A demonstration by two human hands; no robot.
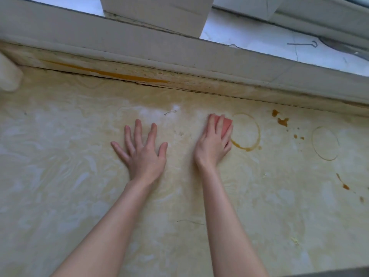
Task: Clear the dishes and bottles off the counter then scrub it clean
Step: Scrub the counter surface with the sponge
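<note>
The counter (79,176) is a yellowish marbled surface with whitish smears. The right hand (214,144) curls its fingers over a blocky pink sponge (227,125), right at the left edge of the brown ring stain (258,134). The left hand (142,154) lies flat further left of the ring, fingers spread. Way left there's a blurry white thing (9,74), cut off and unidentifiable.

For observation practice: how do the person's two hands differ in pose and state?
The left hand lies flat, fingers spread; the right hand has its fingers curled. The left hand holds nothing; the right hand grips a pink sponge. The right hand is beside a brown ring stain; the left hand is farther from it. Both are on the counter.
</note>
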